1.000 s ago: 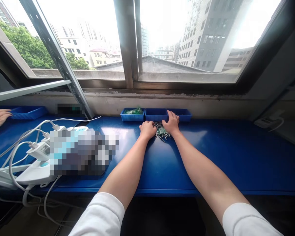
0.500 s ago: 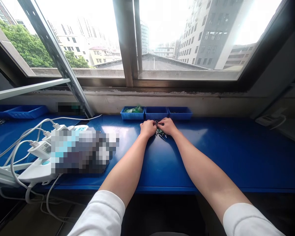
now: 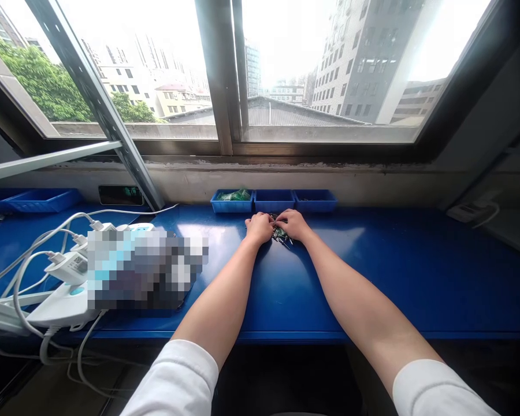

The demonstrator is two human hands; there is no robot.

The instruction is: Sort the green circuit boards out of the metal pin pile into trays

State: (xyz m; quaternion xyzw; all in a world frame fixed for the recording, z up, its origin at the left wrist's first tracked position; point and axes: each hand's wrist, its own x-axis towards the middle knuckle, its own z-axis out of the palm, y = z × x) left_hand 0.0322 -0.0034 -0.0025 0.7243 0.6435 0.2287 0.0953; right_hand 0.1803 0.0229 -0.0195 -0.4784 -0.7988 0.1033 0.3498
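Observation:
A small heap of thin dark and silvery metal pieces, like screws or pins, with some green among them (image 3: 281, 236), lies on the blue table (image 3: 286, 294). My left hand (image 3: 260, 227) is over the heap's left side, fingers curled inward; what they hold, if anything, is hidden. From the right, my right hand (image 3: 293, 224) reaches in with thumb and finger pinched close to the left fingertips. Whatever is in that pinch is too small to make out. Just behind the hands stand three blue bins: a left bin (image 3: 231, 207) with green stuff, a middle bin (image 3: 274, 206) and a right bin (image 3: 315, 205).
On the left sits a white power strip (image 3: 54, 309) with plugged-in chargers (image 3: 69, 267) and looping cables, beside a blurred-out area. A metal shelf post (image 3: 99, 110) slants up there. Further blue trays (image 3: 45, 202) and a phone-like dark device (image 3: 120, 195) stand behind.
The view has shifted slightly. Both hands stay at the heap with only small finger movements.

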